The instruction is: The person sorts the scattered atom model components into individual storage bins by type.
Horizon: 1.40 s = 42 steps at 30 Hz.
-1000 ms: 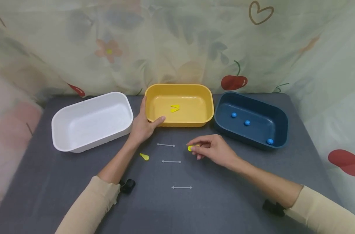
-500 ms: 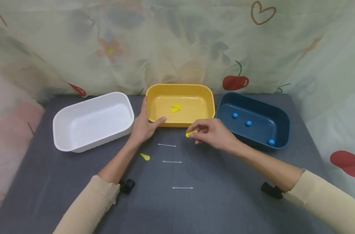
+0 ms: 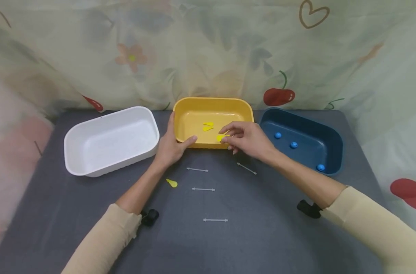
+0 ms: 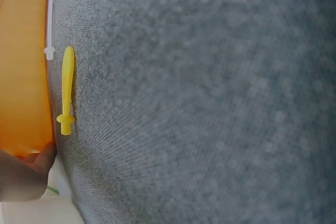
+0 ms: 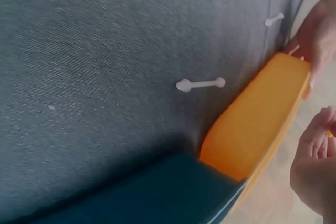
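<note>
My left hand (image 3: 170,146) grips the near left corner of a yellow plastic tub (image 3: 237,144), thumb at the front rim and fingers along its side. Over the tub's front rim, my right hand (image 3: 250,140) pinches a small yellow teardrop-shaped piece (image 3: 220,137) between thumb and fingers. Inside the tub lie two similar yellow pieces (image 3: 208,128). Another yellow piece (image 3: 172,183), with a collared narrow end, rests on the table to the right of my left forearm. In the right wrist view, the right hand (image 5: 315,166) mostly hides its piece.
A white tub (image 3: 112,142) stands at left, a dark blue tub (image 3: 309,133) with blue beads (image 3: 293,145) at right. On the grey table lie several thin pale rods with knobbed ends, including one rod (image 3: 247,168) near the right hand. A patterned curtain (image 3: 201,49) hangs behind.
My right hand has carried the yellow piece away from me, from above the table to over the tub's front rim, uncovering a pale rod. The left hand keeps its hold on the tub.
</note>
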Each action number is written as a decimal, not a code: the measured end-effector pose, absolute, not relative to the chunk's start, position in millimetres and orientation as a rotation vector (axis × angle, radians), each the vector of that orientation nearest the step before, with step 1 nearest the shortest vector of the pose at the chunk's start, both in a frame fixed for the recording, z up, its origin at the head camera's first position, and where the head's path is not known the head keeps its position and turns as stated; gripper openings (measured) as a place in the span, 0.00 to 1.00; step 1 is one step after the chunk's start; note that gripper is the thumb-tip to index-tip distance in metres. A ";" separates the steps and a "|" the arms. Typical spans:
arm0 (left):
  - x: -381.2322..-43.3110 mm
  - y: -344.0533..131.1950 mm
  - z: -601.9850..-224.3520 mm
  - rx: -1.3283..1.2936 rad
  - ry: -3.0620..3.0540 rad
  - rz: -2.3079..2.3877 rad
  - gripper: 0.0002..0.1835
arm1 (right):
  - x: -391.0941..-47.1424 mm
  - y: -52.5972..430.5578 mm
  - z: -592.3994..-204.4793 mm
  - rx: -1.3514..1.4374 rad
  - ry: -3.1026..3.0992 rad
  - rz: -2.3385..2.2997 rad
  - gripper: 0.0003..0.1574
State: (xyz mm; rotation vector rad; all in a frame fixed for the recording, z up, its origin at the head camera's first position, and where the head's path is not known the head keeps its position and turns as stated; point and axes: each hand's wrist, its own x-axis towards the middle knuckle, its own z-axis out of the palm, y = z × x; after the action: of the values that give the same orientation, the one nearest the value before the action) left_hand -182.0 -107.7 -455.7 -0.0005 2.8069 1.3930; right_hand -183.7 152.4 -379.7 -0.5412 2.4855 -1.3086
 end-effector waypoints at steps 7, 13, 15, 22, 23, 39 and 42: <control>-181.7 -107.0 -455.9 -0.004 2.819 1.392 0.58 | -202.2 144.4 -382.6 -0.461 2.529 -1.295 0.18; -181.9 -106.3 -456.8 -0.019 2.809 1.378 0.59 | -214.0 139.0 -388.8 -0.367 2.519 -1.314 0.18; -181.9 -106.4 -457.2 -0.018 2.812 1.379 0.58 | -216.8 137.7 -390.5 -0.349 2.516 -1.330 0.17; -182.9 -107.0 -458.6 -0.002 2.821 1.389 0.58 | -227.1 134.7 -398.5 -0.268 2.549 -1.390 0.15; -183.1 -107.2 -458.9 -0.002 2.823 1.389 0.58 | -228.8 134.0 -399.8 -0.255 2.549 -1.396 0.16; -183.1 -107.7 -460.3 -0.007 2.838 1.387 0.58 | -249.4 119.5 -413.0 -0.154 2.654 -1.122 0.12; -182.8 -107.3 -459.9 -0.011 2.837 1.383 0.58 | -251.3 116.7 -414.8 -0.116 2.650 -1.071 0.11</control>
State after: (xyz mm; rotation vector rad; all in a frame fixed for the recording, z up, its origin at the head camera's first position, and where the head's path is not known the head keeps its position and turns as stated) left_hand -182.8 -107.3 -459.9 -0.0108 2.8367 1.3832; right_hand -251.3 116.7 -414.8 -0.1163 2.6498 -1.0706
